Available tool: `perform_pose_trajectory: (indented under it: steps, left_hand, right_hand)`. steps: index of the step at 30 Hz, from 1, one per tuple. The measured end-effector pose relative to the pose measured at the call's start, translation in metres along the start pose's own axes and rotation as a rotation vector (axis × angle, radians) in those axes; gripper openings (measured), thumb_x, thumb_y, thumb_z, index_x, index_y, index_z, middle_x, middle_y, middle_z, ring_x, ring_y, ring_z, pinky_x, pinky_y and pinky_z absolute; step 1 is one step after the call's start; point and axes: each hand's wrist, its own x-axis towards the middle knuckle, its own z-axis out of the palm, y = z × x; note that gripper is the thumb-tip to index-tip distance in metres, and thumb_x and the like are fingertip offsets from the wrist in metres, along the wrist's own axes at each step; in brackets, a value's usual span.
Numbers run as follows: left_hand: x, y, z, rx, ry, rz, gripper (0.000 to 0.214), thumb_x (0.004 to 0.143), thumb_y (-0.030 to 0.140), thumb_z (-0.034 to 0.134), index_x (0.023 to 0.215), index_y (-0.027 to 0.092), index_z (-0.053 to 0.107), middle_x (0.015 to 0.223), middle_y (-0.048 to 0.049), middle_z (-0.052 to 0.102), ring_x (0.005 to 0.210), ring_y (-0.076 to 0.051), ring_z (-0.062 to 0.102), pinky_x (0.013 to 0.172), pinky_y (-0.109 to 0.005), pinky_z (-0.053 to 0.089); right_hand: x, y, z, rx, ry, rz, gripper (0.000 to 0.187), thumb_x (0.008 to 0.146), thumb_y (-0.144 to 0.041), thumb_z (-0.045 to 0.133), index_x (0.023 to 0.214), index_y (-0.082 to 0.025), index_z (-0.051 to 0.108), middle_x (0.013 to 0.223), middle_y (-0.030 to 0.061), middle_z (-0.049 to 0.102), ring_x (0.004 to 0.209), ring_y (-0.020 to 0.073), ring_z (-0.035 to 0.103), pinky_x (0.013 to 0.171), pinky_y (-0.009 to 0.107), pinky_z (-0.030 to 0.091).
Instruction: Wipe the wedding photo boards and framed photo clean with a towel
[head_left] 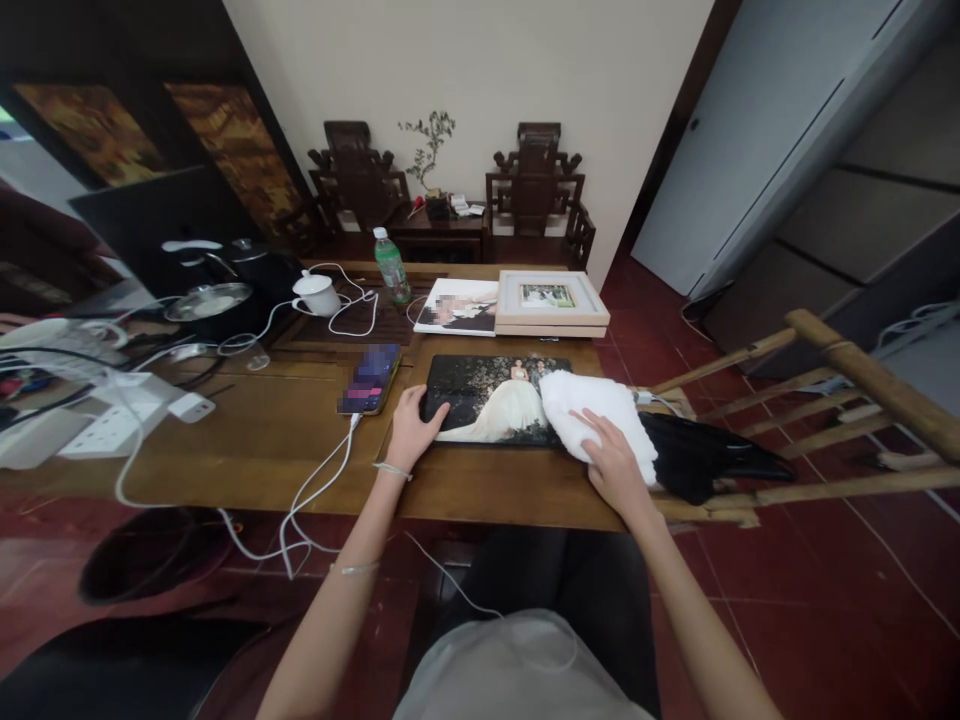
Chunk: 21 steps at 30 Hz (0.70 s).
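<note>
A dark wedding photo panel lies flat on the wooden table in front of me. My left hand grips its left edge, thumb over the top and fingers along the side. A folded white cloth covers the panel's right end. My right hand holds this cloth from the near side, its fingers pressed into the fabric. Just right of the cloth is a black plastic bag, hanging past the table's end. A phone on a white cable lies left of the panel.
Behind the panel lie a photo print and stacked pale frames. A green bottle, a white lidded cup, a kettle and power strips with tangled cables occupy the left. A bamboo chair stands at right.
</note>
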Motion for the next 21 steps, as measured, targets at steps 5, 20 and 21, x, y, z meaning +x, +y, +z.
perform_pose_trajectory:
  steps: [5,20,21]
  left_hand:
    - [0.015,-0.004,0.005,-0.005,-0.09,0.072,0.053,0.08,0.042,0.065,0.124,0.014,0.054,0.13,-0.0163,0.05,0.126,-0.031,0.048,0.109,-0.045,0.038]
    - [0.021,0.0,0.001,-0.077,-0.195,0.207,0.04,0.084,0.039,0.062,0.119,0.02,0.061,0.133,-0.0116,0.055,0.124,-0.026,0.052,0.108,-0.045,0.039]
    - [0.021,0.0,0.002,-0.073,-0.197,0.202,0.039,0.084,0.038,0.062,0.119,0.02,0.061,0.133,-0.0118,0.055,0.124,-0.026,0.052,0.107,-0.045,0.039]
  right_hand:
    - [0.007,0.008,-0.003,0.024,-0.003,-0.072,0.035,0.063,0.009,0.04,0.079,-0.017,0.056,0.136,0.0166,0.055,0.134,0.0296,0.039,0.106,0.052,0.038]
    - [0.055,0.003,0.026,0.079,-0.187,0.063,0.059,0.059,0.01,0.035,0.103,-0.016,0.067,0.137,0.0138,0.054,0.139,0.0279,0.032,0.11,0.061,0.028]
    - [0.046,-0.003,0.023,0.088,-0.168,0.042,0.058,0.059,0.01,0.035,0.1,-0.016,0.067,0.137,0.013,0.055,0.139,0.0274,0.032,0.11,0.061,0.028]
